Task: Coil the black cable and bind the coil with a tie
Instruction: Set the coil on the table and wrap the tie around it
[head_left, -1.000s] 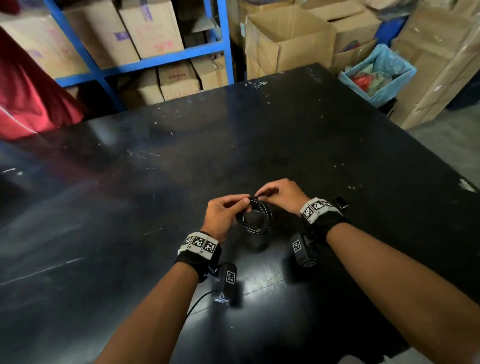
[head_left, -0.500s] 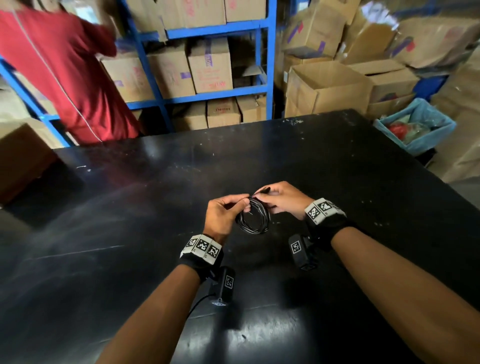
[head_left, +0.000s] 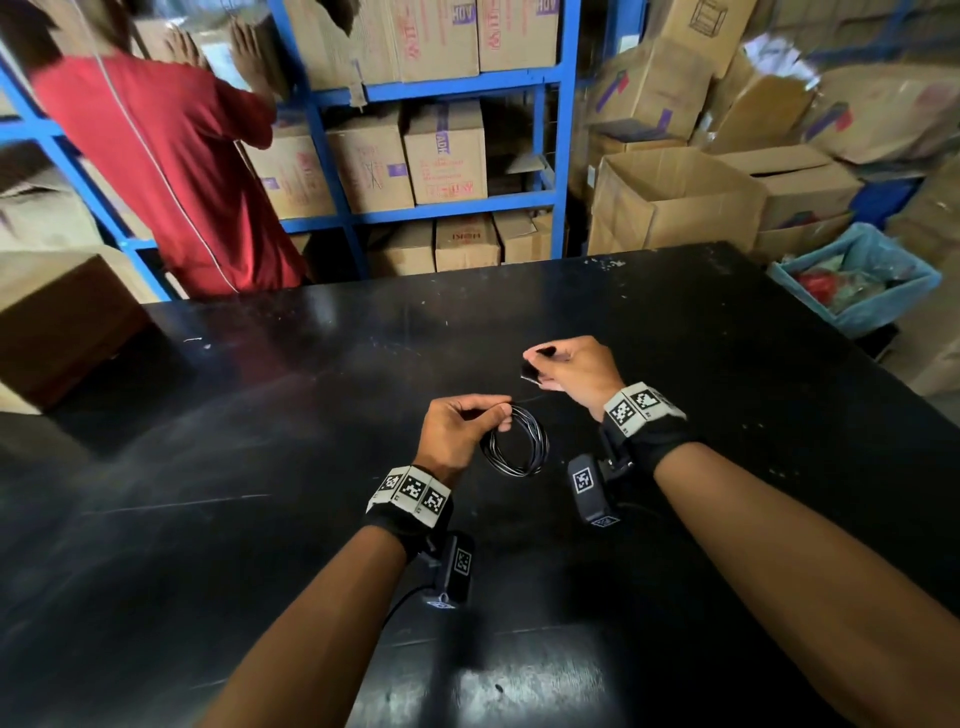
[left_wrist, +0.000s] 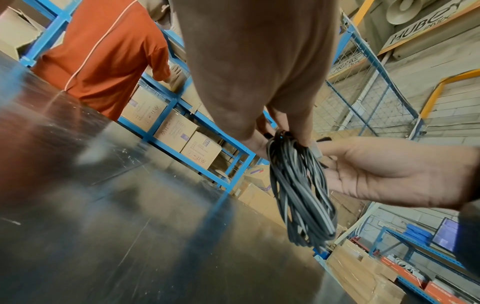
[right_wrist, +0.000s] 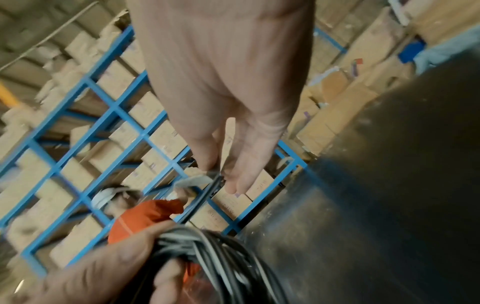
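L hand pinches the coil over the table; R hand pinches the tie. Far side: blue rack w/ boxes, person in red. "HUB" sign far right.

table: black tabletop, glossy, reflective, with scuffs and white specks
cable: thin black coiled cable, smooth sheath with a light sheen, looks like plastic or rubber
tie: small flat black tie, matt; material unclear
wrist straps: black cloth wristbands, matt, with printed white marker tiles
boxes: brown cardboard cartons, matt paper, some torn
rack: blue-painted metal shelving, smooth
bin: light blue plastic liner bag, crinkled
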